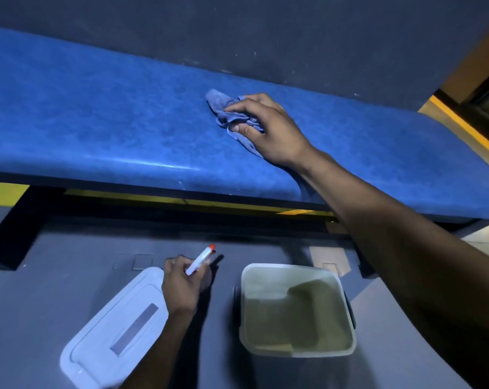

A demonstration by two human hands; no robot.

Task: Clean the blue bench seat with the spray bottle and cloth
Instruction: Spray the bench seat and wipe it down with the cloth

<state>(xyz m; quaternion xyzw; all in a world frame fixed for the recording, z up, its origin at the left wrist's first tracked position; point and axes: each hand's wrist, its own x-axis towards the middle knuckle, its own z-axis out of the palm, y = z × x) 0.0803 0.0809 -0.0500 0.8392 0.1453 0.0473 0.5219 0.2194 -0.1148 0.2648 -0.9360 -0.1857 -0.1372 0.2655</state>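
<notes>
I count two hands, one cloth, one spray bottle, one open bin, one loose lid and one long bench seat. The bench seat [97, 113] is a smooth, glossy blue worktop with a mottled sheen and a rounded front edge, running across the view against a dark matte wall [237, 29]. My right hand [268, 130] lies on the seat right of its middle, arm stretched forward, palm down, fingers and thumb pinched together on the cloth [232, 116], a soft, crumpled blue-grey rag pressed flat against the seat with a loose corner poking out to the left. My left hand [181, 284] hangs low over the grey floor [41, 276], wrist bent, fingers curled closed round the spray bottle [201, 259]; only its slim white neck and red tip show, tilted up to the right. Just beside that hand, to the left, the lid [108, 329] lies flat, a white plastic rounded rectangle with a grey slot. To the right stands the bin [296, 307], a squarish pale plastic tub with black side handles.
</notes>
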